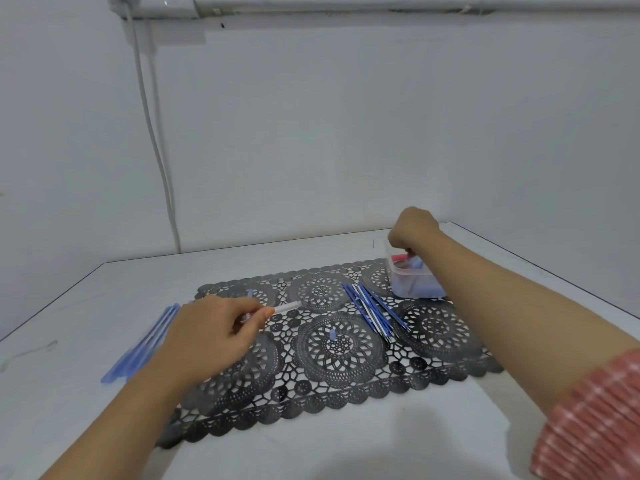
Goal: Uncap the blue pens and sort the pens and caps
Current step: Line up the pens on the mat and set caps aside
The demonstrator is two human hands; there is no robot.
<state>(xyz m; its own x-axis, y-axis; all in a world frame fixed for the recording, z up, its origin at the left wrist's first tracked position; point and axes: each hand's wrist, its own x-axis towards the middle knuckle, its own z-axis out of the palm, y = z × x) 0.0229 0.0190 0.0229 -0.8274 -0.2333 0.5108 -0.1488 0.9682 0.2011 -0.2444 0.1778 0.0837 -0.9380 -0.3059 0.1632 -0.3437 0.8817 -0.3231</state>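
My left hand (216,329) grips a clear pen barrel (285,307) over the left part of the black lace mat (346,386). My right hand (412,230) hangs with curled fingers over a clear plastic tub (414,284) at the mat's far right; its fingertips are hidden, so a grip cannot be told. Blue and red pieces lie in the tub. A bunch of thin blue refills (375,308) lies on the mat left of the tub. Pale blue pen barrels (142,344) lie in a row on the table at the left. Two small blue caps (333,334) (250,293) sit on the mat.
The white table (329,441) stands against a grey wall, with its far edge just behind the tub. A white cable (156,147) runs down the wall at the left. A thin wire (48,346) lies near the table's left edge.
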